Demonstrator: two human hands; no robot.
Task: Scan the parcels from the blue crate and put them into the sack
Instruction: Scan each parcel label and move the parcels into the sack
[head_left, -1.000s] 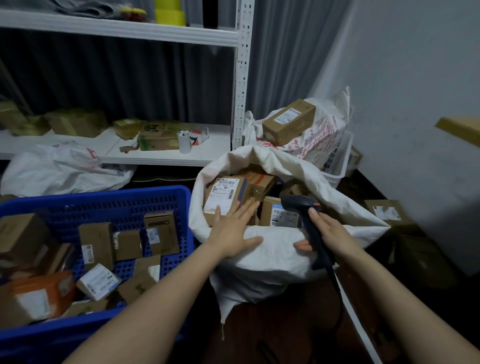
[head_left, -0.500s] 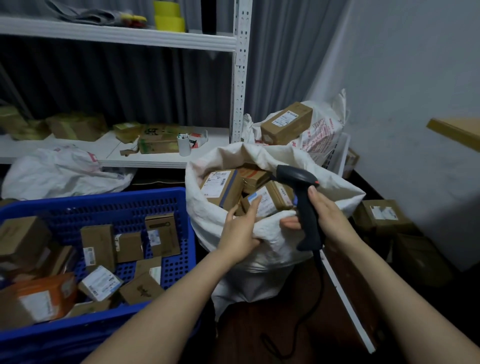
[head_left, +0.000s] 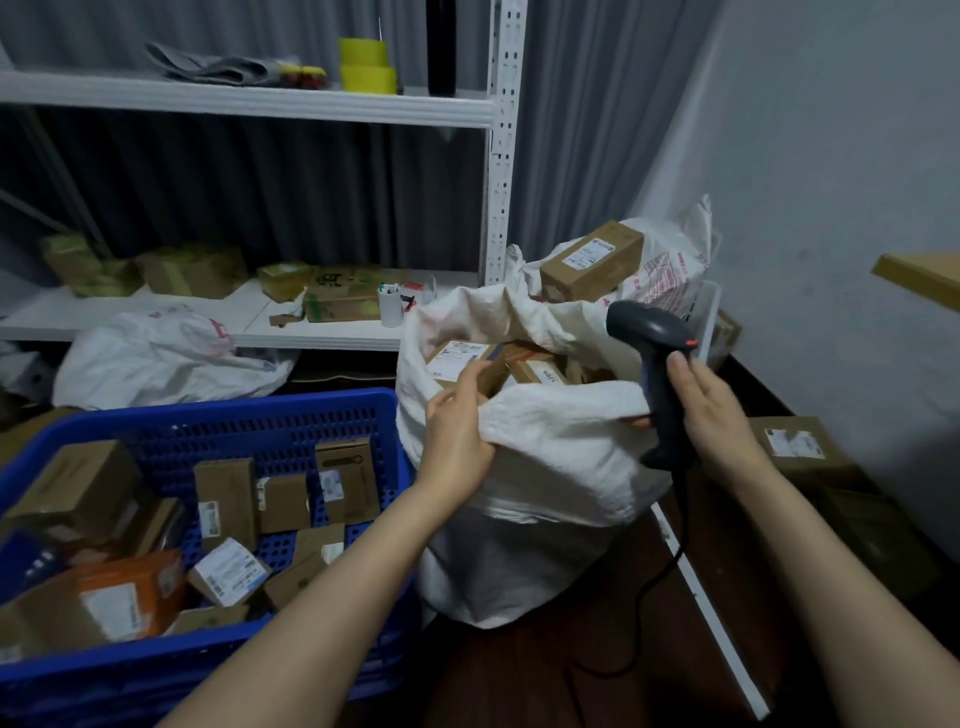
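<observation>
The white sack (head_left: 545, 467) stands on the floor in the middle, holding several labelled cardboard parcels (head_left: 467, 358). My left hand (head_left: 457, 431) grips the near rim of the sack at its left side. My right hand (head_left: 711, 410) holds a dark barcode scanner (head_left: 654, 364) upright at the sack's right rim, and its fingers also pinch the sack cloth there. To the left, the blue crate (head_left: 249, 421) holds several brown parcels (head_left: 343, 483) and an orange one (head_left: 130, 592).
A white metal shelf (head_left: 249, 98) stands behind, with boxes and a white cup (head_left: 389, 306) on its lower board. Another white bag (head_left: 670, 265) with a box (head_left: 592, 260) on top sits behind the sack. More boxes (head_left: 800, 447) lie on the floor at right.
Both hands have pulled the sack's near rim upward, so the sack stands taller and its mouth is narrower. The scanner rose with my right hand.
</observation>
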